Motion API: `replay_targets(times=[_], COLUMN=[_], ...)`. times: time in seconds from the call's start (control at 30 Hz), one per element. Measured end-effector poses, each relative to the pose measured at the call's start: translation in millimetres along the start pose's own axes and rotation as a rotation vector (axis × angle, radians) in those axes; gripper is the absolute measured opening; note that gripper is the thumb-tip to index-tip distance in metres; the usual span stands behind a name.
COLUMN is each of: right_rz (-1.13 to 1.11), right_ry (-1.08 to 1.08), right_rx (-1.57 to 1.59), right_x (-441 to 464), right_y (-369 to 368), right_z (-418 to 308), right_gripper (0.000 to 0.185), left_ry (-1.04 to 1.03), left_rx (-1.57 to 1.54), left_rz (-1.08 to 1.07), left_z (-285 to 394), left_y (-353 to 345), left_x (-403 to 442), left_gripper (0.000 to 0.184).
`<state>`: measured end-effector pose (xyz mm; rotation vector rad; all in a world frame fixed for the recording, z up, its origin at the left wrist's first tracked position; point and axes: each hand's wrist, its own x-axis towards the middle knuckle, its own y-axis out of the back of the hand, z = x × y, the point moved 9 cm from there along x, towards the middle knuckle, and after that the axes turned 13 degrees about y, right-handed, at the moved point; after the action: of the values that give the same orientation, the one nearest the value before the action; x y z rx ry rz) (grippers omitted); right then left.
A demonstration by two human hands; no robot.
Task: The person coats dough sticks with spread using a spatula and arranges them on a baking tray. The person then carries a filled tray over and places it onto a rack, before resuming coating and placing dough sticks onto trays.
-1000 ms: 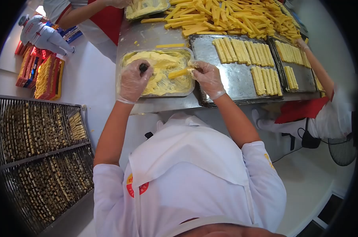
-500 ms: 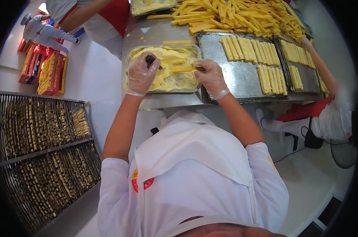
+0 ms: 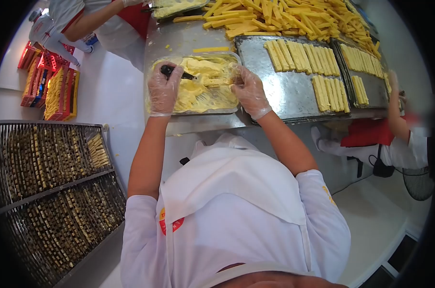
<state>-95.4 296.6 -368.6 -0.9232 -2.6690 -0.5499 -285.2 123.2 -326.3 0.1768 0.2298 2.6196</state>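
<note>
My left hand [image 3: 163, 91], in a clear plastic glove, is closed around a black-handled spreader [image 3: 167, 71] whose far end points right over the cream. My gloved right hand [image 3: 251, 92] pinches the right end of a yellow bread stick [image 3: 218, 81]; pale cream covers its visible side. Both hands are above a clear tray [image 3: 179, 113] smeared with thick yellow cream [image 3: 191, 96]. Just behind that tray lies a bare yellow stick [image 3: 211, 49]. How far the spreader's blade reaches into the cream is hard to make out.
Right of the cream, a dark metal baking tray [image 3: 284, 96] carries rows of coated sticks [image 3: 301, 57]; another tray [image 3: 378, 93] adjoins it. Bare sticks [image 3: 284, 19] are heaped behind. Co-workers stand at left and right. A tray rack [image 3: 59, 192] and stacked crates [image 3: 61, 93] stand left.
My left hand has shifted left, and more of the spreader shows. The stick in my right hand now shows cream where it looked bare. The co-worker's arm at right has drawn back from the heap.
</note>
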Motion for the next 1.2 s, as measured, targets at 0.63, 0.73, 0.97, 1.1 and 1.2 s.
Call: replay_targets(times=[0.63, 0.73, 0.97, 1.1, 1.2], right_rz=[-0.086, -0.078, 0.047, 0.053, 0.038], right_ry=[0.325, 0.397, 0.344, 0.181, 0.12], right_rx=[-0.292, -0.339, -0.227, -0.211, -0.203], right_x=[7.8, 10.1, 9.3, 10.8, 13.8], right_y=[-17.8, -21.2, -17.4, -14.4, -15.8], right_z=[-47.0, -55.7, -28.7, -19.6, -13.4], right_gripper=[0.059, 0.07, 0.083, 0.085, 0.085], left_ry=[-0.368, -0.495, 0.133, 0.0, -0.208], left_rx=[0.323, 0.38, -0.482, 0.018, 0.245], left_rz=[0.006, -0.079, -0.058, -0.015, -0.026], left_z=[64.4, 72.2, 53.4, 16.3, 49.0], left_y=[-5.0, -26.1, -0.8, 11.6, 3.2], left_x=[-37.4, -48.6, -19.9, 1.7, -15.7], left_gripper=[0.013, 0.015, 0.014, 0.011, 0.011])
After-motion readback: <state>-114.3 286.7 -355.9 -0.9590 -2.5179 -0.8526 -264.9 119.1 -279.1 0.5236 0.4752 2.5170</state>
